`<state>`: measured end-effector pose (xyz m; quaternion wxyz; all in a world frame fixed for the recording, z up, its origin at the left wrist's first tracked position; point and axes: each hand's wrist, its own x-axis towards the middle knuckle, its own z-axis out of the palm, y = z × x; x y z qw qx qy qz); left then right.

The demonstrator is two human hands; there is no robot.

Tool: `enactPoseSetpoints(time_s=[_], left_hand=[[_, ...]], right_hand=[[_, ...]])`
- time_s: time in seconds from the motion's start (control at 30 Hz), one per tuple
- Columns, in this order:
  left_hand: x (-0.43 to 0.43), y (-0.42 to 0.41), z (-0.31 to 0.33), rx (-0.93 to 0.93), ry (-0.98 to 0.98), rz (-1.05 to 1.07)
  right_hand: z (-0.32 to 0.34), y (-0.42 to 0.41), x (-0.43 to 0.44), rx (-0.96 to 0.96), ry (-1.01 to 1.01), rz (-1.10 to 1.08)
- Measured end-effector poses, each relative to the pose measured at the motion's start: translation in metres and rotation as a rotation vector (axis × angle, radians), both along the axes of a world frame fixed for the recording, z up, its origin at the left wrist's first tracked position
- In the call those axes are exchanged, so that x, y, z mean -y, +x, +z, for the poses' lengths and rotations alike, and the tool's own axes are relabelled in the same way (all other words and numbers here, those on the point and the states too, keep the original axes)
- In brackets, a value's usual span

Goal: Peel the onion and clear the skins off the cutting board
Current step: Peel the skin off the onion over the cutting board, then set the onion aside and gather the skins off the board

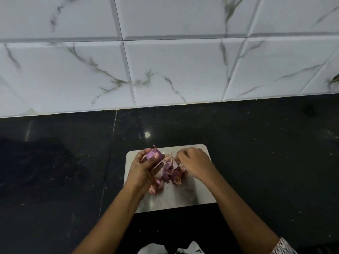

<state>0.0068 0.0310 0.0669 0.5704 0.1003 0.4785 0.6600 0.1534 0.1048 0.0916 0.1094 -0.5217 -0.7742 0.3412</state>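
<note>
A purple onion (153, 154) sits in the fingers of my left hand (145, 169), held just above the far left part of the pale cutting board (185, 197). A heap of pink and purple skins (171, 173) lies on the board's middle, with one more piece (156, 186) near my left wrist. My right hand (194, 162) rests over the right edge of the heap, fingers curled down onto the skins; what the fingertips pinch is hidden.
The board lies on a black stone counter (256, 153) that runs left and right. A white marbled tile wall (165, 61) rises behind it. A patterned cloth (183, 249) shows at the bottom edge.
</note>
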Motion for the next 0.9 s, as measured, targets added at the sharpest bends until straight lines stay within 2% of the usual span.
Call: enactPoseSetpoints(time_s=[0.1, 0.17, 0.23, 0.37, 0.5, 0.53, 0.57, 0.63, 0.67, 0.73, 0.8, 0.9], left_hand=[[0.003, 0.003, -0.001, -0.452, 0.064, 0.039], [0.002, 0.004, -0.004, -0.600, 0.114, 0.030], [0.002, 0.005, -0.005, -0.694, 0.130, 0.019], [0.002, 0.007, -0.004, -0.749, 0.164, 0.026], [0.003, 0.008, -0.006, -0.870, 0.113, 0.019], [0.002, 0.009, -0.005, -0.870, 0.097, 0.021], [0.002, 0.010, -0.005, -0.869, 0.091, 0.029], [0.002, 0.014, -0.003, -0.925, 0.118, 0.043], [0.003, 0.017, -0.001, -0.978, 0.139, 0.037], [0.003, 0.023, -0.001, -1.079, 0.178, -0.005], [0.003, 0.026, -0.002, -1.135, 0.200, -0.057], [0.004, 0.026, -0.002, -1.079, 0.207, -0.094]], right_hand=[[0.011, 0.003, -0.001, -0.094, 0.222, -0.090], [0.015, -0.001, 0.002, 0.009, 0.168, 0.023], [0.009, -0.002, 0.004, 0.086, 0.032, 0.106], [0.016, 0.002, 0.006, -0.216, 0.019, -0.060], [0.012, 0.003, 0.012, 0.006, -0.107, 0.087], [0.012, 0.003, 0.013, -0.068, -0.175, 0.046], [0.014, 0.003, 0.014, -0.221, -0.272, -0.046], [0.016, 0.005, 0.015, -0.573, -0.567, -0.221], [0.018, 0.005, 0.016, -0.683, -0.722, -0.251], [0.013, 0.006, 0.019, -0.767, -0.897, -0.261], [0.007, 0.007, 0.018, -0.808, -0.938, -0.269], [0.001, 0.012, 0.016, -0.859, -0.986, -0.288]])
